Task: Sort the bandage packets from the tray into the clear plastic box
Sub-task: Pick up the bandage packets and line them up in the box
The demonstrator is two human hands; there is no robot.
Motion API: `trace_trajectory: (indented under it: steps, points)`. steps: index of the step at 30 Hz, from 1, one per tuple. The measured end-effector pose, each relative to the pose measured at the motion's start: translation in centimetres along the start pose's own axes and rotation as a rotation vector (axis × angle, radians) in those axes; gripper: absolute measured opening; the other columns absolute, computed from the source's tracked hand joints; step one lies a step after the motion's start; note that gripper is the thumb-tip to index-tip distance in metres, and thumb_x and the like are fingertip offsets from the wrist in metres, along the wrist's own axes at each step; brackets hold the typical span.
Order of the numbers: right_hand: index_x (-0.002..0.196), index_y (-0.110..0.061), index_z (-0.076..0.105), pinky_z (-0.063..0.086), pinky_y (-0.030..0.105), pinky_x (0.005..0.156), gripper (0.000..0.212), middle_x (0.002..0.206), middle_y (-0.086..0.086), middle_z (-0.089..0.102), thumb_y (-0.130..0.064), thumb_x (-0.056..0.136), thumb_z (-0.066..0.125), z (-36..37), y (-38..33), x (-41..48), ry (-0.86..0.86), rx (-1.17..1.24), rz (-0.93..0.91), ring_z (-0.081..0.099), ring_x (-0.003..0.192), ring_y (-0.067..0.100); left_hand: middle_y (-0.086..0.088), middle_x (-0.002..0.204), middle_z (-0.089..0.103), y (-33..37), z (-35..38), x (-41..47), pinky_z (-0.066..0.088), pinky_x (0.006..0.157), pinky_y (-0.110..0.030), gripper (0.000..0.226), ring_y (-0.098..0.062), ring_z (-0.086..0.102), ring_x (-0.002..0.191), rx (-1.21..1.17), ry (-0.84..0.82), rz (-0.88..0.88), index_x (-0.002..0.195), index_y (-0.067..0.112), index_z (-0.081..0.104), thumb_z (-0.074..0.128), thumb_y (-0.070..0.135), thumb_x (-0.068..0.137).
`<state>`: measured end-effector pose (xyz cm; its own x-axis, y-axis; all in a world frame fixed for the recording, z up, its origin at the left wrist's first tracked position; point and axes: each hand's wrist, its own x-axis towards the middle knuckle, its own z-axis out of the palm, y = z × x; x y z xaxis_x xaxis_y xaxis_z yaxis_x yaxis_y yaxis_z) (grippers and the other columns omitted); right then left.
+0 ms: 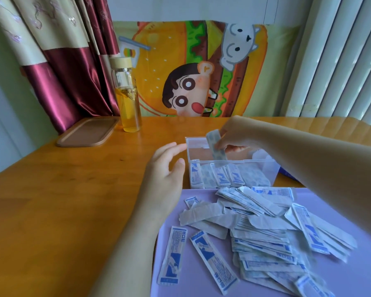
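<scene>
Head view: my right hand pinches a packet near upright over the box, twelve o'clock of the tray, to file it on end. My left hand, fingers relaxed, hovers at the box's nine o'clock, ready to steady it.

Tray on the worktop at near right, bandage packets heaped on it, clear plastic box just behind the tray with more of them inside, bottle far back left, flat lid left of the bottle
</scene>
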<state>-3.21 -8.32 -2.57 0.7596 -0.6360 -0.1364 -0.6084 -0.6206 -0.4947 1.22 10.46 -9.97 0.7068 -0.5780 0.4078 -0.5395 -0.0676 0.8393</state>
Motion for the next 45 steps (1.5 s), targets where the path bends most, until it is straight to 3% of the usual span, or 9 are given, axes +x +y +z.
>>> trace_trajectory:
  steps: [7,13,19,23,28,33,37,42,45]
  points:
    - [0.112,-0.002,0.058,0.041,0.021,0.094,0.025,0.117,0.011,0.062,-0.005,0.087,0.062,2.1,0.2,2.4,-0.307,0.136,0.256,0.057,0.106,0.015,0.023,0.131,0.04,-0.9,0.9,0.0,0.024,0.108,-0.017,0.038,0.003,0.032,0.13,0.116,-0.142,0.03,0.131,0.028,0.053,0.039,0.012,0.098]
    - [0.141,0.0,0.032,0.037,0.034,0.1,0.06,0.142,0.014,0.037,-0.02,0.091,0.059,2.9,-0.3,2.5,-0.213,-0.203,0.204,0.042,0.126,0.031,0.015,0.141,0.041,-1.6,1.0,0.0,0.026,0.109,-0.02,0.039,-0.002,0.032,0.132,0.159,-0.185,0.007,0.131,0.026,0.053,0.039,0.011,0.098]
    - [0.086,-0.005,0.06,0.047,0.023,0.061,0.017,0.073,0.004,0.057,-0.02,0.084,0.066,3.8,-0.5,2.6,-0.332,-0.295,0.215,0.056,0.064,0.016,0.017,0.141,0.039,-1.5,1.0,-0.1,0.023,0.101,-0.012,0.039,0.002,0.031,0.13,0.181,-0.192,-0.002,0.132,0.026,0.052,0.038,0.012,0.099]
    - [0.108,-0.007,0.061,0.049,0.032,0.093,0.03,0.087,0.005,0.059,-0.028,0.087,0.065,3.9,-0.5,3.0,-0.306,-0.279,0.138,0.058,0.091,0.021,0.017,0.142,0.039,-1.5,1.0,-0.1,0.024,0.102,-0.014,0.039,0.001,0.032,0.131,0.172,-0.198,-0.012,0.131,0.027,0.052,0.038,0.012,0.099]
    - [0.116,0.005,0.057,0.053,0.018,0.058,0.031,0.076,0.007,0.057,-0.004,0.087,0.061,3.2,-0.1,2.7,-0.251,-0.099,0.099,0.058,0.074,0.021,0.018,0.142,0.039,-1.3,1.0,-0.1,0.024,0.101,-0.012,0.039,0.003,0.032,0.13,0.175,-0.199,-0.018,0.132,0.027,0.052,0.037,0.012,0.099]
    - [0.12,-0.001,0.056,0.046,0.03,0.096,0.037,0.098,0.008,0.059,-0.013,0.086,0.064,3.5,-0.3,2.6,-0.263,-0.276,0.1,0.059,0.103,0.025,0.018,0.141,0.039,-1.3,1.0,-0.1,0.025,0.101,-0.012,0.039,0.005,0.032,0.127,0.177,-0.204,-0.02,0.132,0.027,0.052,0.037,0.011,0.099]
    - [0.123,-0.003,0.055,0.046,0.037,0.1,0.044,0.119,0.009,0.06,-0.019,0.084,0.067,3.6,-0.3,2.8,-0.284,-0.345,0.111,0.06,0.111,0.025,0.017,0.142,0.039,-1.3,1.0,-0.1,0.027,0.106,-0.015,0.039,0.003,0.032,0.129,0.172,-0.202,-0.026,0.132,0.027,0.052,0.037,0.011,0.099]
    - [0.113,0.003,0.059,0.052,0.013,0.05,0.028,0.081,0.009,0.061,-0.004,0.086,0.062,3.2,0.0,3.0,-0.243,-0.214,0.082,0.061,0.069,0.016,0.018,0.142,0.038,-1.2,1.0,-0.2,0.024,0.103,-0.013,0.039,0.008,0.031,0.124,0.18,-0.204,-0.025,0.132,0.027,0.051,0.037,0.011,0.099]
    - [0.106,-0.003,0.067,0.054,0.032,0.087,0.027,0.104,0.014,0.068,-0.008,0.08,0.065,3.5,0.4,3.8,-0.248,-0.285,0.076,0.067,0.098,0.025,0.018,0.142,0.038,-1.2,1.0,-0.2,0.023,0.102,-0.012,0.039,0.009,0.03,0.123,0.185,-0.206,-0.023,0.132,0.027,0.051,0.037,0.011,0.099]
